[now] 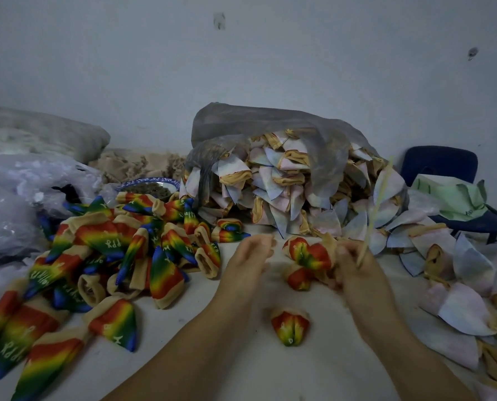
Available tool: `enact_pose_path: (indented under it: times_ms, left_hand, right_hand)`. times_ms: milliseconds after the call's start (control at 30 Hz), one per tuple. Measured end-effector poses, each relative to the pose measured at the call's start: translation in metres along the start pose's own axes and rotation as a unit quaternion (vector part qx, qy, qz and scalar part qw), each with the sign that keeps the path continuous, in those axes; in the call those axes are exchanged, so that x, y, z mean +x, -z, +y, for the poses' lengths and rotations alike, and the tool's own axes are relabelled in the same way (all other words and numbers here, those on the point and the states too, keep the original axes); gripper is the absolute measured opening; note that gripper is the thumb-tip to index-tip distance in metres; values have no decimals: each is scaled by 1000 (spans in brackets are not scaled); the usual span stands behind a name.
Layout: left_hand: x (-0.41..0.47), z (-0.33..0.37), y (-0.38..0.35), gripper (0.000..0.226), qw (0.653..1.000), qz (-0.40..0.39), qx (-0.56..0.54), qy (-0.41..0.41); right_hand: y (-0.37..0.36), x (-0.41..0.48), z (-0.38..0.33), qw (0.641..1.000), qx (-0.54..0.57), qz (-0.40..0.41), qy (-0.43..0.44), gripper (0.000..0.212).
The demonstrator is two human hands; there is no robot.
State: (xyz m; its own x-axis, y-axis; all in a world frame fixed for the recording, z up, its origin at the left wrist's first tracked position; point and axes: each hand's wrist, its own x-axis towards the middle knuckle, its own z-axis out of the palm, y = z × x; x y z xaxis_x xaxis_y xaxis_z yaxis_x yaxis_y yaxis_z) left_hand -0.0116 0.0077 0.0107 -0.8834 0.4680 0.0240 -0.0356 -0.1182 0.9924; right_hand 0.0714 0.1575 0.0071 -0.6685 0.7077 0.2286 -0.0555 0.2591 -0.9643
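My right hand grips the beige cuff end of a rainbow sock bunched just left of it, and a thin pale stick rises from the same fist. My left hand hovers a little left of that sock, its fingers loosely curled and holding nothing; motion blur softens both hands. A second bunched rainbow sock lies under the held one. Nearer to me lies a folded rainbow sock on the white surface.
A heap of rainbow socks covers the left. A grey plastic bag spills pale inside-out socks at the back and down the right side. A blue-rimmed bowl, clear plastic and a blue chair stand around.
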Motion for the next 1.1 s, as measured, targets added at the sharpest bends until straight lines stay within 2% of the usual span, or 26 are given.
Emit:
enact_pose_path:
  times_ms: [67,133,200,267,333,433,567,733,800,900,933,1033,1100]
  left_hand:
    - [0,-1,1,24,994,50,83,-57]
    - [-4,-1,0,26,975,66,178,-114]
    - [-10,-5,-3,40,949,26,288,-127]
    - [-16,-8,-8,52,919,-41,381,-86]
    - [-15,-12,-11,52,898,-91,427,-53]
    - [-11,-15,-11,42,913,-114,390,-50]
    - [-7,-23,-8,31,900,-147,395,-115]
    - [-1,-28,-5,36,895,-139,401,-135]
    - [0,-29,-6,35,892,-136,406,-143]
    - [2,-29,-6,30,898,-127,390,-157]
    - [4,-28,-6,29,898,-120,390,-168]
    - [16,-15,2,29,886,-71,416,-193]
    - [31,1,10,28,856,-21,455,-243]
  right_hand:
    - [8,6,2,999,20,40,-2,19]
    - [9,9,4,999,8,41,-5,22]
    - [7,10,5,999,-29,40,1,24]
    - [5,11,7,998,-46,40,5,26]
    - [4,10,9,999,-33,36,7,26]
    - [4,7,11,1000,-7,29,4,26]
    - [3,7,9,1000,10,5,-9,26]
    - [3,-1,4,994,-43,56,87,23]
    - [0,-5,4,996,-52,12,71,23]
    - [-12,-10,4,990,-36,-130,-50,29]
    - [-14,-10,6,986,-40,-149,-62,29]
    - [-8,-5,11,988,-113,-102,7,25]
    - [-2,-3,9,990,-122,-69,21,24]
